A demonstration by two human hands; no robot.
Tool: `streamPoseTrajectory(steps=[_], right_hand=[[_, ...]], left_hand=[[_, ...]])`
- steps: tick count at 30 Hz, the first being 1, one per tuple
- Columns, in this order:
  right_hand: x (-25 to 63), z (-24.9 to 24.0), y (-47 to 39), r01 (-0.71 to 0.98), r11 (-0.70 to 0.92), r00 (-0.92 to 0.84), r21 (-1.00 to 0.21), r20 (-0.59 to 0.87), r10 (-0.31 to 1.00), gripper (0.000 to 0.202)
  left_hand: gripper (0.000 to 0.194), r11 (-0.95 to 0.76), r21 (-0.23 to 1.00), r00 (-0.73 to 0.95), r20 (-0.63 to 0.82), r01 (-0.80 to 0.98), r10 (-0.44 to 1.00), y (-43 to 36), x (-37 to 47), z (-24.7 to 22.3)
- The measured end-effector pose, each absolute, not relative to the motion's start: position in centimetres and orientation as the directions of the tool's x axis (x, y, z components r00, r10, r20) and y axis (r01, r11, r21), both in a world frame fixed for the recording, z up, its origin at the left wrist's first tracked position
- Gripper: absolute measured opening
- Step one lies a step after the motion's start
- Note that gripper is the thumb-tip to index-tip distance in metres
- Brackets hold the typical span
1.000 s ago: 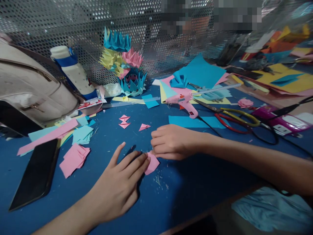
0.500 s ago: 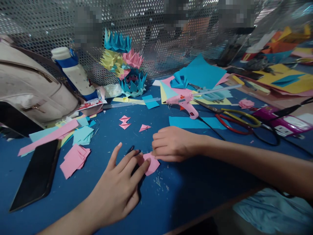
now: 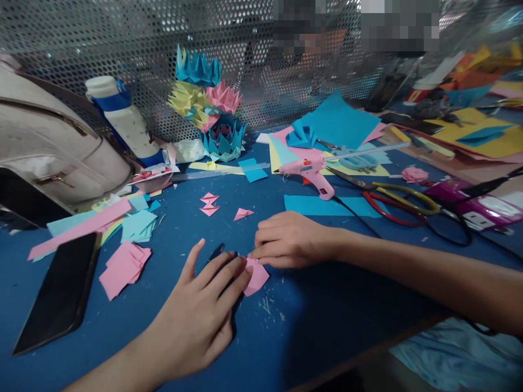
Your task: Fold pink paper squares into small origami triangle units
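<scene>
A small piece of pink paper (image 3: 257, 276) lies on the blue table, with its upper corner folded in. My left hand (image 3: 206, 305) rests spread, its fingertips pressing the paper's left side. My right hand (image 3: 292, 239) is closed, its fingertips on the paper's top edge; the thumb is hidden. Just beyond my hands sit a folded pink paper piece (image 3: 243, 213) and a pair of small pink folded pieces (image 3: 210, 204). To the left lies a stack of pink paper squares (image 3: 125, 269), below light blue squares (image 3: 139, 225).
A pink glue gun (image 3: 312, 171) with its cord and red-and-yellow-handled scissors (image 3: 398, 201) lie beyond my right hand. At left are a black phone (image 3: 57, 294), a bag (image 3: 49, 141) and a bottle (image 3: 122, 120). Folded paper flowers (image 3: 224, 136) stand by the perforated metal screen.
My right fingertips have moved slightly left along the paper's top edge. The left fingers have shifted a little on the paper. The camera view has moved slightly.
</scene>
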State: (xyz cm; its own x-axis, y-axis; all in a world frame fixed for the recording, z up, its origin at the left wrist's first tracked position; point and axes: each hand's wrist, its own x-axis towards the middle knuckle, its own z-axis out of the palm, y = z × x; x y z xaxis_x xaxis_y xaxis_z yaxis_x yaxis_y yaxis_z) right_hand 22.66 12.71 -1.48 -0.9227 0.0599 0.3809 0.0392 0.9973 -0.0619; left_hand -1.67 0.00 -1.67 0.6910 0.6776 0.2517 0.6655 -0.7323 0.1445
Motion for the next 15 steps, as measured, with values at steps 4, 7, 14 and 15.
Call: streamPoseTrajectory(steps=[4,7,14,15], right_hand=[[22.5,-1.0,12.6,0.016,1.0,-0.948,-0.012,0.317,0.019,0.034],[22.5,-0.2,12.6,-0.015,1.0,-0.97,0.018,0.243,-0.019,0.036],[22.7,0.3,12.8,0.007,0.987,-0.961,-0.163,0.271,0.051,0.033],[22.7,0.3,12.8,0.012,0.983,-0.959,-0.185,0.277,0.064,0.032]], left_hand=[[0.053,-0.743,0.164,0.701,0.25,0.649,0.668,0.2,-1.7,-1.7],[0.053,-0.749,0.19,0.707,0.248,0.634,0.662,0.2,-1.8,-1.5],[0.035,-0.677,0.421,0.655,0.224,0.603,0.722,1.4,-1.8,-0.4],[0.031,-0.638,0.47,0.625,0.21,0.61,0.752,1.9,-1.7,-0.2]])
